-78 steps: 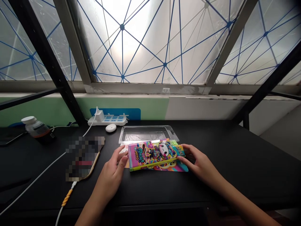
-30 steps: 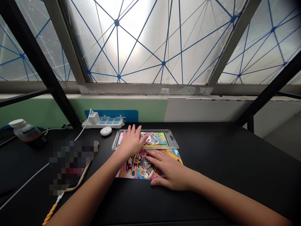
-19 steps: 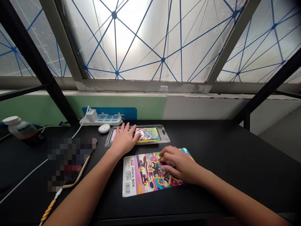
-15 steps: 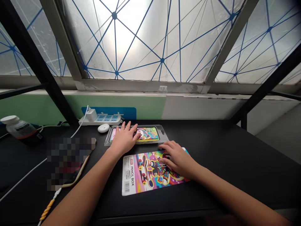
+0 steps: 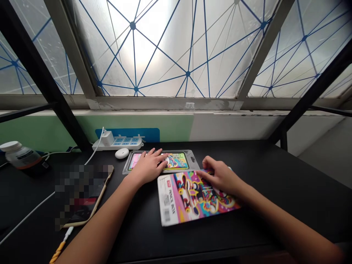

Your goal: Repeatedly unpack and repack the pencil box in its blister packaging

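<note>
My left hand (image 5: 150, 167) lies flat with fingers spread on a colourful pencil box (image 5: 177, 161) that sits inside a clear plastic blister tray (image 5: 194, 161) on the black table (image 5: 275, 183). My right hand (image 5: 221, 178) rests on the far edge of a bright printed backing card (image 5: 192, 200), its fingers curled over the edge. The card's near side looks tilted up off the table, and it shows a white strip with a barcode on its left. The card lies just in front of the tray and to its right.
A white power strip (image 5: 121, 141) with a plugged charger runs along the wall, a small white oval case (image 5: 121, 153) before it. A blurred phone-like item (image 5: 79, 194) with a cable lies at the left. A white-capped bottle (image 5: 19, 156) stands far left.
The pencil box went from both hands into the clear tray, where my left hand stays pressed. My right hand has slid the backing card to the right and tilted it.
</note>
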Demonstrator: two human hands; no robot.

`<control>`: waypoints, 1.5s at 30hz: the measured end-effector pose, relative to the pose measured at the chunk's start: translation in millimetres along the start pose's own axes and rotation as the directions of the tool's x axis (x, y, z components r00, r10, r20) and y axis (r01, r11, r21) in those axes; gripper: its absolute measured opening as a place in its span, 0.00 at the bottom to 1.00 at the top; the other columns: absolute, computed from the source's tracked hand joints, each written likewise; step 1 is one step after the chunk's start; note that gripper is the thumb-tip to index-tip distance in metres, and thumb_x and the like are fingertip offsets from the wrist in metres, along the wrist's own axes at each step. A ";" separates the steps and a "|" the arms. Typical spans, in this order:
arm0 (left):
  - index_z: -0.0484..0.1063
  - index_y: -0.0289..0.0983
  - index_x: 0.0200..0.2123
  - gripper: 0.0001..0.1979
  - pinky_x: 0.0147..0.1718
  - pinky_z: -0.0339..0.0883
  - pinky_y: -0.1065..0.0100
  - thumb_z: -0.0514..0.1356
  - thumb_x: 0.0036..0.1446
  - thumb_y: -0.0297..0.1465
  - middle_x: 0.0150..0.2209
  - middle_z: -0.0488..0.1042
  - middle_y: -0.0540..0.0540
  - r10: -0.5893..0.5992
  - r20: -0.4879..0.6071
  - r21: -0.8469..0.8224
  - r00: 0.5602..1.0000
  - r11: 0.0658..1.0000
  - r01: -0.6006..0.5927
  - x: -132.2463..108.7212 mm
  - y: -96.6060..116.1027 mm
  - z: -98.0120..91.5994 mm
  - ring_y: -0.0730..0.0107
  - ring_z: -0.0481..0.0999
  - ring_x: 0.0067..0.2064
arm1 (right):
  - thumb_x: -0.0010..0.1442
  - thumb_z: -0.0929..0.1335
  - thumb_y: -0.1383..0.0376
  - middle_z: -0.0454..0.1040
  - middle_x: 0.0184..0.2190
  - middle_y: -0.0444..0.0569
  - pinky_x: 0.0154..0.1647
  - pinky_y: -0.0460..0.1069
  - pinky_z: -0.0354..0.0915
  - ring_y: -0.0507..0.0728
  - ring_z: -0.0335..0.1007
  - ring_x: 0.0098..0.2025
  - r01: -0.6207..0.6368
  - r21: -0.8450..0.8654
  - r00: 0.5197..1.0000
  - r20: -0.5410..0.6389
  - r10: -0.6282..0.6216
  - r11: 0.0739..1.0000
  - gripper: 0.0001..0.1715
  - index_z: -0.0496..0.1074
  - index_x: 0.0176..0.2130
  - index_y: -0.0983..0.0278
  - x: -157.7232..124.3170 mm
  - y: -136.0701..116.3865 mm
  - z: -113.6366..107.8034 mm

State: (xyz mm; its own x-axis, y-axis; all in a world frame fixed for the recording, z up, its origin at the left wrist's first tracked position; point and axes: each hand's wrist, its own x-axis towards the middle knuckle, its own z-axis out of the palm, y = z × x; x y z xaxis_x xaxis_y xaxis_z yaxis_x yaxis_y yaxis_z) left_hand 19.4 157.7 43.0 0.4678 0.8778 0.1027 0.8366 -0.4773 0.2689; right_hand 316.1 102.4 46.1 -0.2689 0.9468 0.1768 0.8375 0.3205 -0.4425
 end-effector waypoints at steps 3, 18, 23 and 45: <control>0.75 0.50 0.55 0.24 0.61 0.55 0.45 0.44 0.69 0.47 0.65 0.67 0.47 0.016 -0.052 -0.051 0.999 0.999 -0.019 -2.5 5.8 -5.2 0.48 0.60 0.67 | 0.60 0.66 0.42 0.75 0.27 0.46 0.29 0.50 0.60 0.57 0.69 0.29 -0.106 -0.011 0.987 0.117 0.106 0.994 0.24 0.69 0.32 0.59 22.4 37.8 -22.6; 0.61 0.44 0.65 0.28 0.65 0.41 0.34 0.46 0.68 0.49 0.67 0.61 0.39 -0.012 -0.063 0.051 0.998 0.999 0.015 -9.7 34.9 16.1 0.46 0.55 0.69 | 0.62 0.65 0.43 0.79 0.34 0.47 0.33 0.50 0.63 0.58 0.72 0.34 -0.093 0.101 0.987 0.139 0.078 0.990 0.24 0.75 0.37 0.60 43.3 25.5 -0.6; 0.60 0.44 0.66 0.29 0.65 0.41 0.34 0.44 0.68 0.49 0.69 0.59 0.40 -0.018 -0.022 0.057 1.000 0.998 0.019 -11.0 40.4 16.4 0.48 0.52 0.70 | 0.61 0.65 0.43 0.79 0.31 0.46 0.32 0.50 0.61 0.57 0.71 0.33 -0.145 0.119 0.982 0.139 0.128 0.982 0.26 0.76 0.34 0.61 39.4 46.2 -3.7; 0.64 0.43 0.63 0.27 0.65 0.37 0.34 0.51 0.66 0.47 0.69 0.57 0.39 -0.066 -0.063 -0.028 0.996 0.998 0.065 -10.0 42.5 17.0 0.46 0.48 0.72 | 0.59 0.67 0.44 0.79 0.32 0.47 0.32 0.50 0.63 0.58 0.72 0.33 -0.180 0.098 0.984 0.005 0.180 0.979 0.23 0.77 0.33 0.60 27.4 38.6 -18.0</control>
State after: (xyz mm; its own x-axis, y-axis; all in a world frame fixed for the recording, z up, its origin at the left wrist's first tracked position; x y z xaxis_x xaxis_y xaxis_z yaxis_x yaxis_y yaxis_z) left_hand 55.2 127.9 37.2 0.3924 0.9083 0.1451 0.8567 -0.4183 0.3019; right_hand 349.6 140.2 49.8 -0.1163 0.9892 0.0897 0.8215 0.1465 -0.5511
